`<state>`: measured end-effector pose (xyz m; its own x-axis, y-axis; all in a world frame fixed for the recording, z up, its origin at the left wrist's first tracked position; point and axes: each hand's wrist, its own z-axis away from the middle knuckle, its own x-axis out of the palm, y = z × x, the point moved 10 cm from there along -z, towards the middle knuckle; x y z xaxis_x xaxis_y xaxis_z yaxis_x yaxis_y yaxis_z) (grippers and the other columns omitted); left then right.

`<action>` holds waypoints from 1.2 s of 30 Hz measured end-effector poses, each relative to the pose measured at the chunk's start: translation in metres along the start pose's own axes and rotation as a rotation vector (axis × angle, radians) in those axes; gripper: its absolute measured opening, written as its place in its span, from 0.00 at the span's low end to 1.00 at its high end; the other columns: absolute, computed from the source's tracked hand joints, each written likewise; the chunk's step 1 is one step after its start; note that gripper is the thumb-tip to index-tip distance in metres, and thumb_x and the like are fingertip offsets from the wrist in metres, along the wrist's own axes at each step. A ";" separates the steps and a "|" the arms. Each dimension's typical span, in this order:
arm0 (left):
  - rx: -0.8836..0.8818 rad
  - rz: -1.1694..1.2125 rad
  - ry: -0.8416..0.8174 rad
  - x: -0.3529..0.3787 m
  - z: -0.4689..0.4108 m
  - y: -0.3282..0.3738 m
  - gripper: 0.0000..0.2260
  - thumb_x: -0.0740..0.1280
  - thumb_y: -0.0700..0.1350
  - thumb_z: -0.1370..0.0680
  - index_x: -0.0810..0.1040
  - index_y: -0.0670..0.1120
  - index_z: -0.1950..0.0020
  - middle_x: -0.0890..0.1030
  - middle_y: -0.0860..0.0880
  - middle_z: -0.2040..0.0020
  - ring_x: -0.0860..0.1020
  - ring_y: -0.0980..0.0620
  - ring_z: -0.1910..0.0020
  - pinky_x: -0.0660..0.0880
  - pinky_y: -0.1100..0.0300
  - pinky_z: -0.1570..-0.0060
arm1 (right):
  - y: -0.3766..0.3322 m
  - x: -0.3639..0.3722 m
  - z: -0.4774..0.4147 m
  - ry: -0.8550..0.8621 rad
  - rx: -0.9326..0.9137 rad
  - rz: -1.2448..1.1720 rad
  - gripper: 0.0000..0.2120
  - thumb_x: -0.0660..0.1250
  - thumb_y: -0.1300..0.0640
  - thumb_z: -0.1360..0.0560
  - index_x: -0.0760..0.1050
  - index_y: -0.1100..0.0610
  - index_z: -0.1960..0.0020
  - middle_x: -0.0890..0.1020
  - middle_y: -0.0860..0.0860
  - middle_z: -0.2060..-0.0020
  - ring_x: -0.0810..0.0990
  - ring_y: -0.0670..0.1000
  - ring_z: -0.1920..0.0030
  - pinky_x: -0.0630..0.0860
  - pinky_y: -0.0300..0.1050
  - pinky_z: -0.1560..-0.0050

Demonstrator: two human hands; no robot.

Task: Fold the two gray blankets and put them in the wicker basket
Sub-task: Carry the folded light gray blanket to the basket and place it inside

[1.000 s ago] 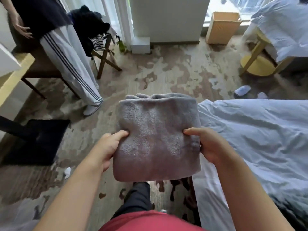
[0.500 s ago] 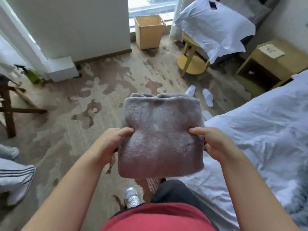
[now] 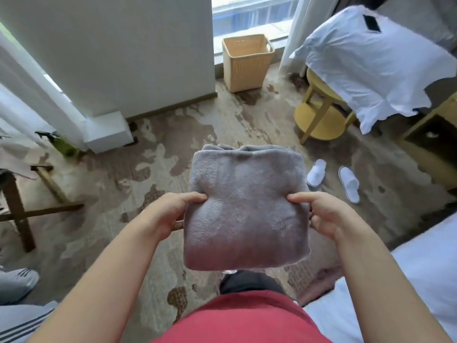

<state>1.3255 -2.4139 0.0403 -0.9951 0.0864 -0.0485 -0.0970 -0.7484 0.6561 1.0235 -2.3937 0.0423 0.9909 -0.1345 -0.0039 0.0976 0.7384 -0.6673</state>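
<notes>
Carpeted room, basket (image 3: pixel 247 63) ahead. Gripping folded blanket (image 3: pixel 244 206) between left hand (image 3: pixel 170 214) and right hand (image 3: pixel 324 214), thumbs on top, likely to keep folds together.

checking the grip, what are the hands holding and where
The folded gray blanket, gripped at its side edges: left hand on the left, right hand on the right.

There is one folded gray blanket (image 3: pixel 244 206). Two hands are in view: the left hand (image 3: pixel 168 214) and the right hand (image 3: pixel 326 216). There is one basket (image 3: pixel 247 63), one yellow stool (image 3: pixel 321 115) and one green bottle (image 3: pixel 61 144). There are two white slippers (image 3: pixel 316 172).
</notes>
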 end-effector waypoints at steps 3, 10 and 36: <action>-0.008 0.038 0.044 -0.030 -0.035 0.064 0.05 0.74 0.47 0.31 0.84 0.47 0.60 0.81 0.55 0.70 0.77 0.58 0.71 0.71 0.63 0.70 | -0.075 0.039 -0.050 -0.129 0.021 0.047 0.13 0.75 0.60 0.38 0.80 0.61 0.55 0.84 0.52 0.68 0.81 0.50 0.67 0.74 0.42 0.64; -0.077 0.114 0.114 -0.077 -0.124 0.167 0.11 0.74 0.48 0.31 0.82 0.45 0.52 0.80 0.52 0.71 0.75 0.53 0.68 0.71 0.60 0.66 | -0.198 0.100 -0.158 -0.297 0.076 0.165 0.10 0.73 0.59 0.34 0.79 0.60 0.54 0.83 0.50 0.69 0.80 0.47 0.71 0.74 0.40 0.68; -0.127 -0.282 -0.272 0.123 -0.583 0.608 0.13 0.76 0.49 0.34 0.83 0.46 0.53 0.85 0.48 0.59 0.82 0.49 0.59 0.76 0.59 0.64 | -0.513 -0.057 -0.504 0.305 0.117 -0.368 0.07 0.71 0.62 0.33 0.81 0.58 0.55 0.86 0.52 0.65 0.85 0.49 0.68 0.76 0.41 0.67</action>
<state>1.1320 -3.2423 -0.0058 -0.8891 0.4578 -0.0015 -0.3841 -0.7443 0.5464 0.8705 -3.0982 0.0098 0.8182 -0.5747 -0.0130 0.4633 0.6726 -0.5771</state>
